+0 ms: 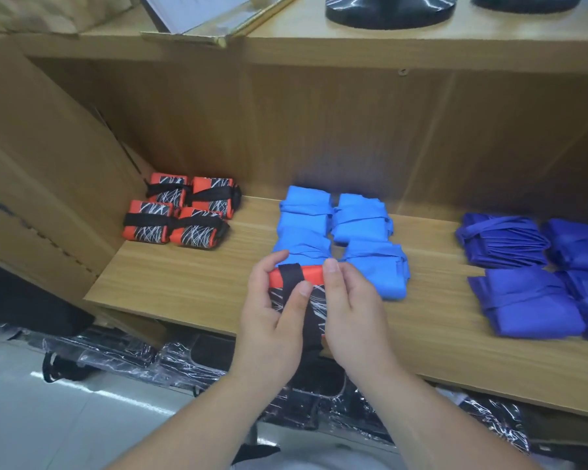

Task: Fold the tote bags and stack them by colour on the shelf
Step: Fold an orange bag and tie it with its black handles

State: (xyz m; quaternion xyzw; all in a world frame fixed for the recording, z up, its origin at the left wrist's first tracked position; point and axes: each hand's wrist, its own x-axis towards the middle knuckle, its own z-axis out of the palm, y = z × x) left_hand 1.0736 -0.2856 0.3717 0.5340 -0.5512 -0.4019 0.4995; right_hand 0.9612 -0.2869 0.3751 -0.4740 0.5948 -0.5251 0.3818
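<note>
On the shelf (184, 283), the left group (180, 212) sits towards the back, middle group (336, 232) centre, right group (530, 273) far right. The bundle (314, 313), between left hand (275, 320) and right hand (350, 310), is just before the middle group.

Likely a shop stockroom or storage area. Across the middle of the frame, a light wooden shelf (184, 283) holds folded tote bags grouped by colour: orange-and-black patterned bundles (180, 212) at left, light blue bundles (336, 228) in the centre, dark blue bundles (523, 266) at right. Black goods in clear plastic wrap (123, 357) lie along the bottom. A brown cardboard box (41, 164) stands at left.
</note>
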